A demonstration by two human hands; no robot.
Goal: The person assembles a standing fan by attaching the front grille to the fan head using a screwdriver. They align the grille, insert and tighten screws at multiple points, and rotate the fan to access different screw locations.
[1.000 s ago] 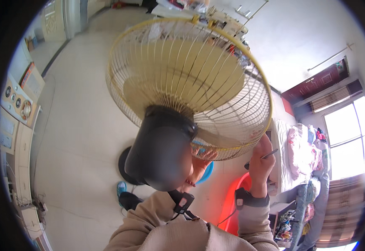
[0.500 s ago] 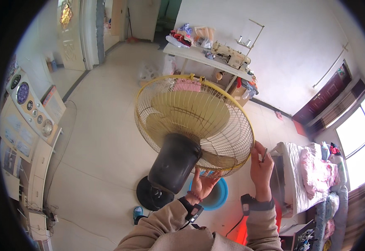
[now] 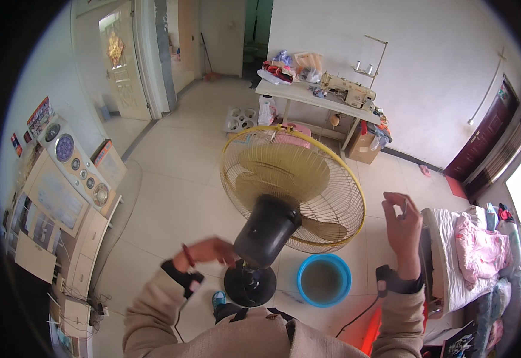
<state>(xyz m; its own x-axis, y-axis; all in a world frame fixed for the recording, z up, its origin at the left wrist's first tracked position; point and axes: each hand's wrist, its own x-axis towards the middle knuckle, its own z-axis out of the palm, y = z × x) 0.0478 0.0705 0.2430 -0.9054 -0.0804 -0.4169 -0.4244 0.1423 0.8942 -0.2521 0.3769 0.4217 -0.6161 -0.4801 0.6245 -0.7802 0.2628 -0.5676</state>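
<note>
A standing fan with a yellow-rimmed wire cage (image 3: 353, 179) and a black motor housing (image 3: 266, 230) stands before me, its back turned to me. At the left side of the housing is my left hand (image 3: 209, 250), smeared by motion, its fingertips partly lost against the black; whether it touches cannot be made out. My right hand (image 3: 404, 227) is raised to the right of the cage, apart from it. Its fingers are bent in a pinch around a small thin metallic piece (image 3: 404, 206), mostly hidden. The fan's round black base (image 3: 249, 287) rests on the floor.
A blue basin (image 3: 347, 280) of murky water sits right of the fan base. Behind stands a table (image 3: 308, 95) with a sewing machine (image 3: 350, 90). Bedding (image 3: 481, 244) is piled at the right, a cabinet (image 3: 84, 244) lines the left, and something red (image 3: 370, 331) is near my right arm.
My left hand has moved from under the cage to the left side of the motor housing. My right hand has come away from the cage rim. The view has shifted, showing the basin fully.
</note>
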